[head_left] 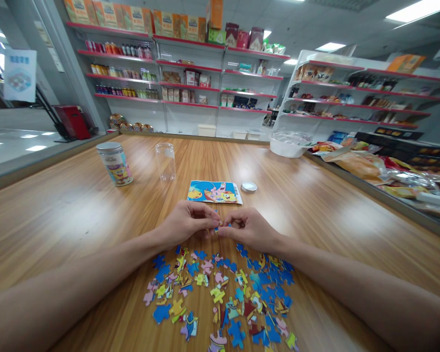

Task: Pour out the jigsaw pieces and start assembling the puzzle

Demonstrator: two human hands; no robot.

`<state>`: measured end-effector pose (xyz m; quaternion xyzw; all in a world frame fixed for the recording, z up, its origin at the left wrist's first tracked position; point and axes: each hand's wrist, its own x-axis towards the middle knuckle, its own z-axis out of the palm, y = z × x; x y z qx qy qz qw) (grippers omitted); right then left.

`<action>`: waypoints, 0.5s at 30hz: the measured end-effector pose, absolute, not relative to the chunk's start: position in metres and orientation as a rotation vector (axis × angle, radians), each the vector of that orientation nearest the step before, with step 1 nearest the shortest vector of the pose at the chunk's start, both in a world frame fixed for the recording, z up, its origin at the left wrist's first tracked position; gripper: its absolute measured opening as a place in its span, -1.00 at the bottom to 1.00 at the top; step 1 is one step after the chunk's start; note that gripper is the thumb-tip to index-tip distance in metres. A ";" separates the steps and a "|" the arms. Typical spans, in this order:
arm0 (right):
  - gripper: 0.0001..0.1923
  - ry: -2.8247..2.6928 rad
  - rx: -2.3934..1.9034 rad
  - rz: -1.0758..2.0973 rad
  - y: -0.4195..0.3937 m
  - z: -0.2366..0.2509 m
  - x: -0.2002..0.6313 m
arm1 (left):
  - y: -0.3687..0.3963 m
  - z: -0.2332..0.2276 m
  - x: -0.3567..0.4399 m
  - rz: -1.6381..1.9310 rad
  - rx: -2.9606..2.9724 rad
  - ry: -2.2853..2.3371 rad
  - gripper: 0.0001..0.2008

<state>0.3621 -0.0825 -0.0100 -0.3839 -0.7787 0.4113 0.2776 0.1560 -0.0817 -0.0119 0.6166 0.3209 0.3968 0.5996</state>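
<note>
Printed tin [115, 164], clear jar [165, 162], metal lid [249, 187], white tub [289, 145], stocked shelves [190, 73].

We sit in small shop. At 12 o'clock, white shelving with red edges [190, 68] carries boxes, bottles, cartons. At 2 o'clock, second shelf unit [359, 93] and snack packets [370, 166] along counter. Ceiling strip lights [418, 10] overhead.

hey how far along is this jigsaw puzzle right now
Early on. Done: the clear jar stands empty with its lid off, and the loose pieces lie spread on the table. In hand: the left hand and right hand pinch small pieces together. Left: nearly everything; no assembled section shows beside the reference picture.
</note>
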 end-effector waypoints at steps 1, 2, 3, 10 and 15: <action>-0.62 -2.078 -1.039 1.090 -0.082 -0.010 0.362 | -0.082 -0.012 0.156 0.926 1.429 0.747 -0.76; -0.62 -2.063 -1.039 1.083 -0.081 -0.010 0.363 | -0.082 -0.013 0.155 0.932 1.428 0.753 -0.76; -0.61 -2.045 -1.034 1.081 -0.081 -0.010 0.363 | -0.082 -0.014 0.155 0.934 1.428 0.761 -0.74; -0.72 -1.908 -1.031 0.941 -0.074 -0.014 0.367 | -0.078 -0.020 0.151 1.078 1.763 0.762 -0.77; -0.78 -1.809 -1.147 0.876 -0.069 -0.012 0.372 | -0.072 -0.020 0.144 1.062 2.534 0.733 -0.83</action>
